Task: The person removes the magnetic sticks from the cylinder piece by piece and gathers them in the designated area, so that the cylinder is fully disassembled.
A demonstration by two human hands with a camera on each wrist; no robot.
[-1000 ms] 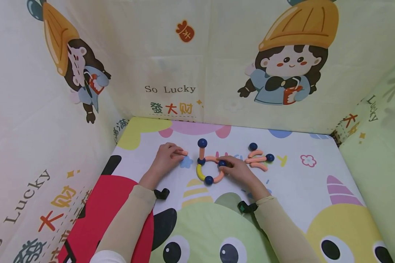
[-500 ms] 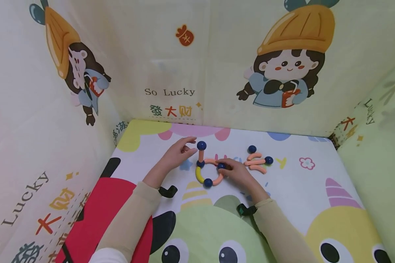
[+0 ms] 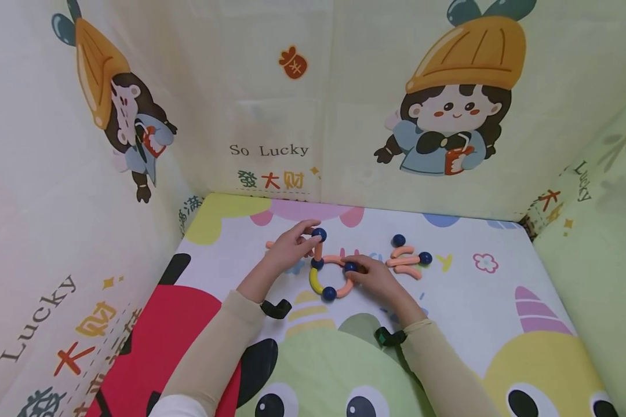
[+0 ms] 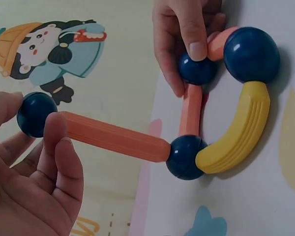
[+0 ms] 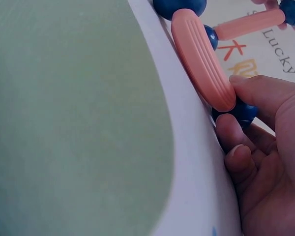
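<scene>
A ring of curved sticks and dark blue balls lies on the printed mat, with a yellow curved stick (image 4: 242, 132) and salmon curved sticks (image 5: 201, 59) in it. From one of its balls (image 4: 186, 156) a straight salmon stick (image 4: 117, 136) stands up, topped by a blue ball (image 4: 37, 114). My left hand (image 3: 290, 249) pinches that top ball between thumb and fingers. On the ring's right side, my right hand (image 3: 374, 275) grips another blue ball (image 3: 350, 268), partly hidden by the fingers in the right wrist view. A further blue ball (image 3: 329, 293) sits at the ring's near side.
To the right lie a loose blue ball (image 3: 399, 240), two curved salmon sticks (image 3: 408, 272) and a straight salmon stick (image 3: 403, 262) ending at another ball (image 3: 425, 258). Behind my left hand, a salmon stick (image 3: 269, 245) lies on the mat. Printed cloth walls (image 3: 344, 116) enclose the mat.
My left hand has let go of a salmon stick at the left, moved right and taken hold of the top ball. My right hand stays on its ball.
</scene>
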